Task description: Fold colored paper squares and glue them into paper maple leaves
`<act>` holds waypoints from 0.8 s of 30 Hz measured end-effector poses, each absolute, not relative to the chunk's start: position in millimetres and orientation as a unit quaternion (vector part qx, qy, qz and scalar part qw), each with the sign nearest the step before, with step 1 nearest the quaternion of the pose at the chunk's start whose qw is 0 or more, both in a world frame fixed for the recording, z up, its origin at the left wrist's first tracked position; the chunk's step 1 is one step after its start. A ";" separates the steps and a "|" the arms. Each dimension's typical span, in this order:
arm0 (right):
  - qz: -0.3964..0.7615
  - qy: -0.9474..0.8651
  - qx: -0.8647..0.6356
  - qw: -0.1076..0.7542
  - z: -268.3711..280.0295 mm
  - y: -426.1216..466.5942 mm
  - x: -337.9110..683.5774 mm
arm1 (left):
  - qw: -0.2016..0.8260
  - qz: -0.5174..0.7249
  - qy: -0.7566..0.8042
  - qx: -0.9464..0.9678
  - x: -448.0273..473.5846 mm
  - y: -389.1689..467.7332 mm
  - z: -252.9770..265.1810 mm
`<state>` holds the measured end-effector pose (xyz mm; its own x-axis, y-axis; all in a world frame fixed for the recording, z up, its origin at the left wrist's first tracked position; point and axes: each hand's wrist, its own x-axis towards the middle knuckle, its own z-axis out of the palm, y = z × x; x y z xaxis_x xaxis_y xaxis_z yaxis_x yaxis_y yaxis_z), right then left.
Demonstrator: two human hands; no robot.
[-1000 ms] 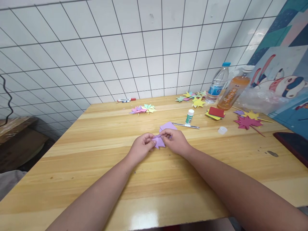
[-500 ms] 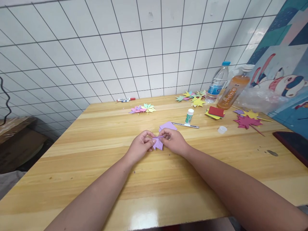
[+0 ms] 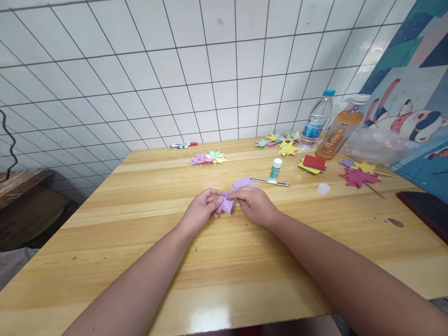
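A small folded piece of purple paper (image 3: 227,204) is between my hands, low over the middle of the table. My left hand (image 3: 200,208) pinches its left side between thumb and fingers. With its fingertips on the paper's upper right, my right hand (image 3: 255,203) bends over it; the thumb is mostly hidden. Just behind the right fingers lies another purple sheet (image 3: 244,183), partly covered by them. Close beyond stands a glue stick (image 3: 275,169) without its cap, and a thin dark pen-like stick (image 3: 271,182) lies at its foot.
Paper leaves (image 3: 210,158) lie at the back, with more leaves (image 3: 280,141) beside a water bottle (image 3: 316,121) and an orange drink bottle (image 3: 339,133). To the right are coloured paper squares (image 3: 314,163), a white cap (image 3: 323,188) and a magenta leaf (image 3: 359,177). Markers (image 3: 184,145) rest by the wall.
The folded purple paper has turned and shifted slightly between my hands. My right fingers have stretched out across its top instead of pinching its edge. Things on the table stay put.
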<state>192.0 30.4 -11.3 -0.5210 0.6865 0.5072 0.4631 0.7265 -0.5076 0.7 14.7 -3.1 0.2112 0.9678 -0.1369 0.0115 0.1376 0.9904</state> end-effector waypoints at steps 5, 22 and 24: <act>0.117 -0.868 -0.336 0.346 -7.7 31.4 192.0 | 0.575 0.393 0.488 0.526 0.1 14.5 -3.8; 0.112 -0.888 -0.336 0.294 -4.1 28.2 192.5 | 0.550 0.360 0.498 0.566 2.7 10.8 -2.7; 0.125 -0.877 -0.353 0.302 -4.0 26.8 191.5 | 0.551 0.362 0.494 0.566 2.6 11.3 -2.4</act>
